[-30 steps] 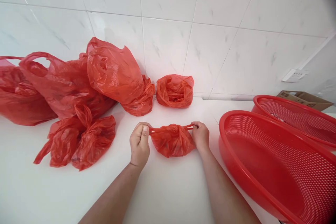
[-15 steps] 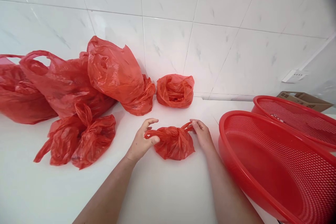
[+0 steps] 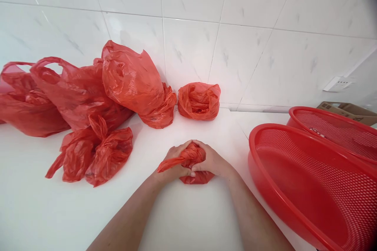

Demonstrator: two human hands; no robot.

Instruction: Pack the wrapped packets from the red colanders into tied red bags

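Note:
A small red plastic bag [image 3: 191, 156] lies on the white counter [image 3: 182, 219] in front of me, bunched up. My left hand [image 3: 173, 164] and my right hand [image 3: 211, 162] close around it from both sides, fingertips meeting over its top. One twisted handle sticks out to the left under my left thumb. Most of the bag is hidden by my hands.
Several red plastic bags are piled at the back left [image 3: 88, 94], and one crumpled pair [image 3: 97, 153] lies nearer. An open red bag [image 3: 199, 101] sits by the tiled wall. Two red mesh baskets [image 3: 309, 188] [image 3: 338, 129] stand at the right, with a cardboard box [image 3: 347, 109] behind.
My hands had been pulling the bag's handles apart; they have since come together and now clasp the bag between them, squeezing it smaller.

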